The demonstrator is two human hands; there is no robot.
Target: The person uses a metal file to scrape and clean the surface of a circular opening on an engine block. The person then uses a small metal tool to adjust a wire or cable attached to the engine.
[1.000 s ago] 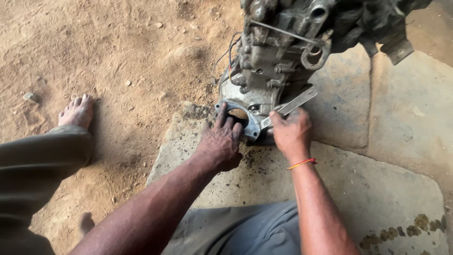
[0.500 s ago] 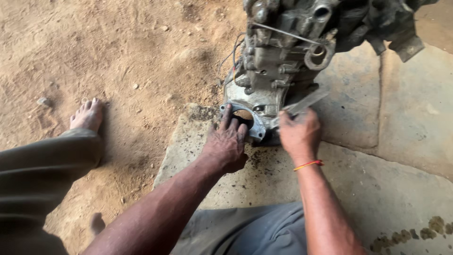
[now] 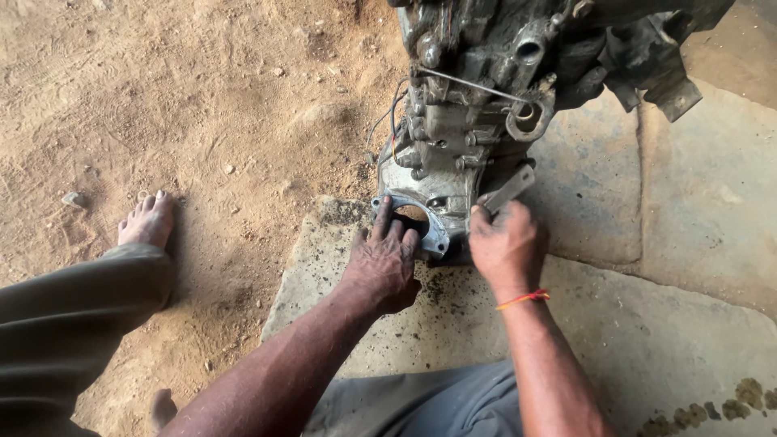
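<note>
Kneeling over a grimy grey cast-metal gearbox housing (image 3: 477,105), the person works at its near end, where it rests on a flat stone slab (image 3: 647,348) close to the slab's left edge, w/ sandy dirt ground (image 3: 162,105) beyond.

Left hand (image 3: 384,263) lies spread and flat on the round silver metal flange plate (image 3: 417,222) at the housing's near end, fingers reaching over the rim of its central hole; not gripping, just pressing. Right hand (image 3: 506,247) is closed in a fist round the lower end of a flat steel spanner (image 3: 508,190), whose other end sits against the housing just right of the flange.

Progress, as a judgement: flange plate looks seated on the housing face, or not yet lifted off; can't tell which, nor whether bolts are in, since the hand covers most of it. Spanner is engaged, so fastener work seems mid-way, w/ nothing lying loose on the slab nearby.

Housing's long axis runs from the near end by the hands away toward the top of the view, flange end pointing at the person. Spanner slants up and to the right from the fist.

A bare foot (image 3: 150,220) and olive trouser leg (image 3: 73,316) sit on the dirt at left; an orange thread band (image 3: 524,299) circles the right wrist.
</note>
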